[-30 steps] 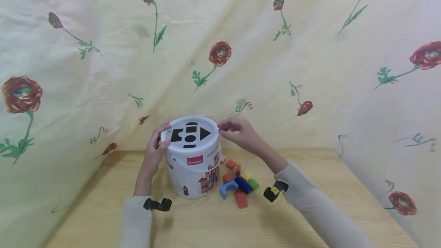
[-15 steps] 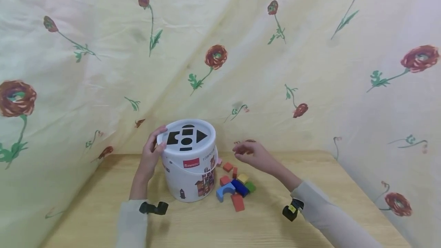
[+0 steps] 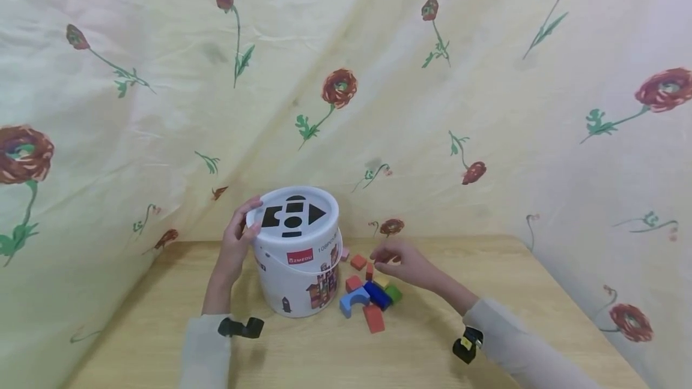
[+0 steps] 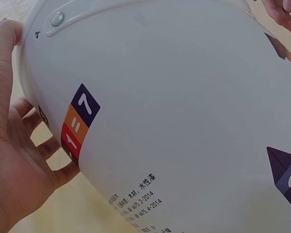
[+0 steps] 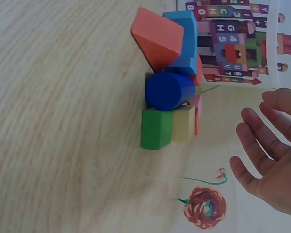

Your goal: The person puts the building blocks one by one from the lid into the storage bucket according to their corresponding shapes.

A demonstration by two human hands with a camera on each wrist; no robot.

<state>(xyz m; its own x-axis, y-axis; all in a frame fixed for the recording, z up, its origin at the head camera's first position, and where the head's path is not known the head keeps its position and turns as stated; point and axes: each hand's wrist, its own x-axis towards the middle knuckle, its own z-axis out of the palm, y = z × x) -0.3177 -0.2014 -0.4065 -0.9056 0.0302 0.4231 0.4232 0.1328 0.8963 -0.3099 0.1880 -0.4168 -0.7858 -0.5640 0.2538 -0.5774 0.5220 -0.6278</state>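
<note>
Looking down from the head view, we saw the left hand (image 3: 236,244) curled round the rim of a white bucket (image 3: 298,269), thumb on its lid (image 3: 292,218) with black shape holes. That bucket stood on the wooden table (image 3: 324,353), just left of a heap of coloured blocks (image 3: 370,293). Our right hand (image 3: 402,262) hovered low over the heap's far side, fingers loosely bent and holding nothing we could see.

From the left wrist, we saw the bucket's wall (image 4: 184,107) filling the frame, fingers (image 4: 5,73) spread against it.

From the right wrist, we saw fingers (image 5: 262,145) apart and empty beside a blue cylinder (image 5: 169,91), green cube (image 5: 156,128), yellow cube (image 5: 183,123) and orange block (image 5: 157,36).
</note>
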